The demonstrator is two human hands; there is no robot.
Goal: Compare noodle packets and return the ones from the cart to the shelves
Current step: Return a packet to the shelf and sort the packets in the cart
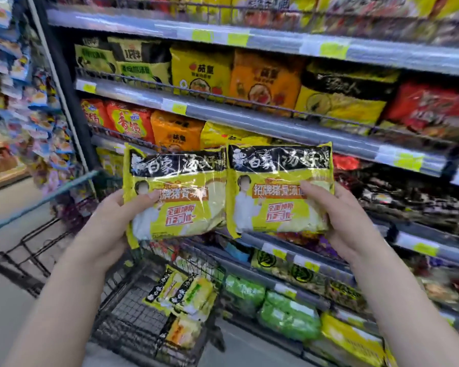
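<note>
- The shelves (pixel 276 123) rise in tiers on the right, each with a grey front rail carrying yellow-green price tags (pixel 331 50).
- On one upper tier, yellow packs (pixel 200 72) and orange packs (pixel 263 78) stand side by side, with red packs (pixel 432 109) further right.
- Low down, green packs (pixel 289 316) lie on a tier.
- The wire cart (pixel 127 324) stands on the grey floor (pixel 6 300), just beside the shelves. Yellow-and-black noodle packets (pixel 186 292) lie in its basket.

Your left packet (pixel 175 192) and right packet (pixel 278 189) both read 白象 up top, 招牌猪骨汤面 beneath; on the shelf (pixel 249 112) behind, the yellow pack (pixel 200 72) and orange pack (pixel 263 78) say 茄皇.
</note>
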